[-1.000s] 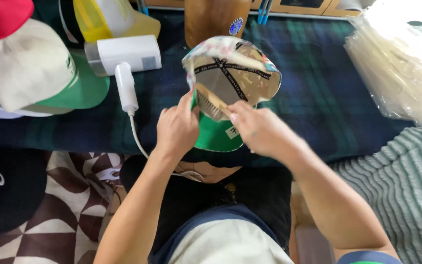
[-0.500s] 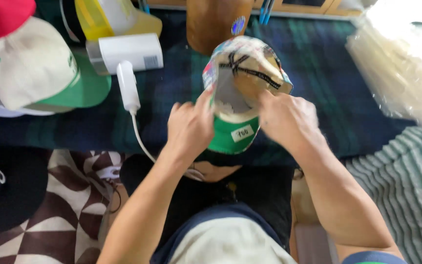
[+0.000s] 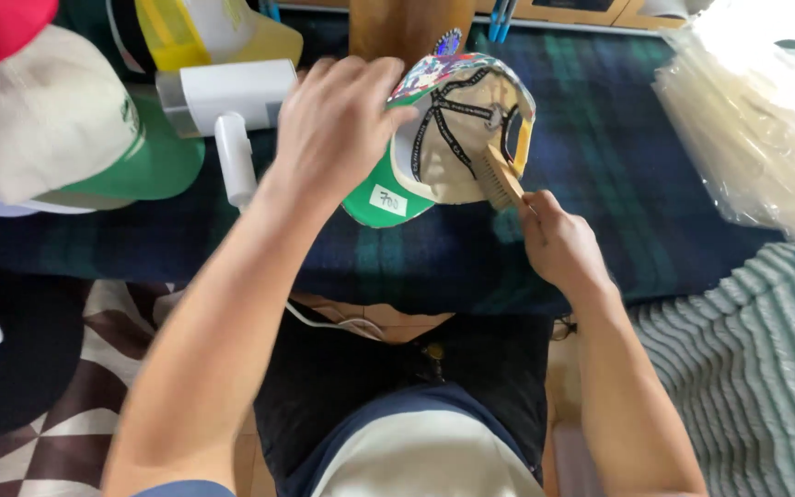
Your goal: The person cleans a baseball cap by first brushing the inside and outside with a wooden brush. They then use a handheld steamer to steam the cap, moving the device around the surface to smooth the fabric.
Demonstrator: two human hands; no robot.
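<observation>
Since the earlier frames the cap (image 3: 457, 129) has turned further over, its pale lining now facing up at top centre. Left hand (image 3: 338, 124) is clamped on the crown and green brim; right hand (image 3: 558, 244) is closed on a small wooden brush (image 3: 503, 177), bristles at the inner rim. Short, light strokes along the seams would serve best. Below lies the plaid-covered bench (image 3: 618, 166); a white handheld steamer (image 3: 227, 106) sits upper left.

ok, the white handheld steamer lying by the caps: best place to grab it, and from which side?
Probably its slim handle, which juts toward the person from the boxy white body. It lies flat on the plaid cloth, so come from above and wrap it; the left hand is nearest. Mind the cord trailing from its end.
</observation>
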